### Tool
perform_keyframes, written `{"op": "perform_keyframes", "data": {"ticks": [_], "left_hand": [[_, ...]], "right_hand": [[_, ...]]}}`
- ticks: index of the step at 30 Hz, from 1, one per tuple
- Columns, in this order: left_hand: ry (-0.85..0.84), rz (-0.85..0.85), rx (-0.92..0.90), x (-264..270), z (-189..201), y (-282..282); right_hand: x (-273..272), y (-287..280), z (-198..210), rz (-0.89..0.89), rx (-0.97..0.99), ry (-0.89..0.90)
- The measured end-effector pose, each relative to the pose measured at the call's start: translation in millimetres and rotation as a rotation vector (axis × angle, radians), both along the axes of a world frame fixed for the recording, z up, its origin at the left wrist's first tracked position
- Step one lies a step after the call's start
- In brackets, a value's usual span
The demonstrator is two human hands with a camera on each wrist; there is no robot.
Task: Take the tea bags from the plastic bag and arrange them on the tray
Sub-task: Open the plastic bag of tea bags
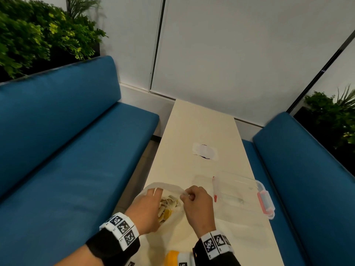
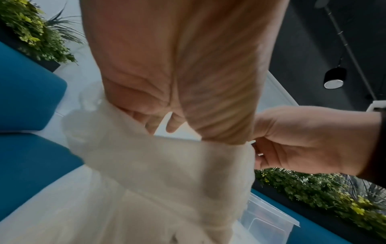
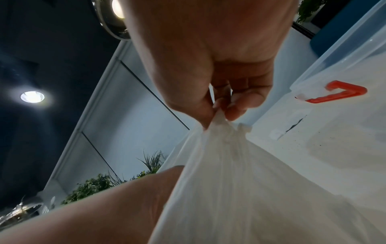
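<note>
The bag (image 1: 172,189) stands on the near end of the table (image 1: 199,127), its mouth pulled wide and facing up. The right hand (image 1: 197,206) pinches the right side of the rim between thumb and fingers and keeps it lifted; the right wrist view shows this pinch clearly. The left hand (image 1: 148,210) is at the left side of the mouth with its fingers going over the rim. They look loosely bent, but I cannot tell if they already hold anything.

The tea bags (image 1: 167,207) lie in a heap at the bottom of the bag, directly between the two hands and just below the left fingers. So the left hand is nearer and has the free way down. The heap shows pale and yellow pieces, mixed, with no common direction.

The tray (image 1: 247,191), a clear box with red clips, lies to the right of the bag, just beside the right hand. No tea bag shows in it.
</note>
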State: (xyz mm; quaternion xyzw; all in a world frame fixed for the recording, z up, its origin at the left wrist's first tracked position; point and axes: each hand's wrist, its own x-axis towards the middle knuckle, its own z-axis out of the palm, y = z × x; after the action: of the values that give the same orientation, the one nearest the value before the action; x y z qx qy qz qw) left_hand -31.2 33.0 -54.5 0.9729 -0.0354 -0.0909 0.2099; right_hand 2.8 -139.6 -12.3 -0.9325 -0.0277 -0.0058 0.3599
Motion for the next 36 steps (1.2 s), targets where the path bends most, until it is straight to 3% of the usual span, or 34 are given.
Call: {"op": "perform_keyframes", "data": {"ticks": [4, 8, 13, 20, 24, 32, 36], "left_hand": [[0.102, -0.039, 0.052, 3, -2, -5], [0.110, -0.178, 0.063, 18, -1, -16], [0.250, -0.350, 0.184, 40, 8, -37], [0.351, -0.357, 0.170, 52, -8, -49], [0.229, -0.306, 0.204, 55, -15, -54], [0.279, -0.462, 0.257, 51, -25, -57], [0.252, -0.345, 0.220, 52, -35, -55]], "right_hand": [[-1, -1, 0, 0.029, -0.028, 0.021], [-3, -4, -1, 0.067, -0.050, 0.032], [-6, -9, -2, 0.087, -0.094, 0.051], [-13, -19, 3, 0.070, -0.103, 0.059], [-18, -23, 4, 0.056, -0.093, 0.069], [-22, -19, 6, 0.061, -0.115, 0.061], [-25, -17, 6, 0.048, -0.118, 0.072]]}}
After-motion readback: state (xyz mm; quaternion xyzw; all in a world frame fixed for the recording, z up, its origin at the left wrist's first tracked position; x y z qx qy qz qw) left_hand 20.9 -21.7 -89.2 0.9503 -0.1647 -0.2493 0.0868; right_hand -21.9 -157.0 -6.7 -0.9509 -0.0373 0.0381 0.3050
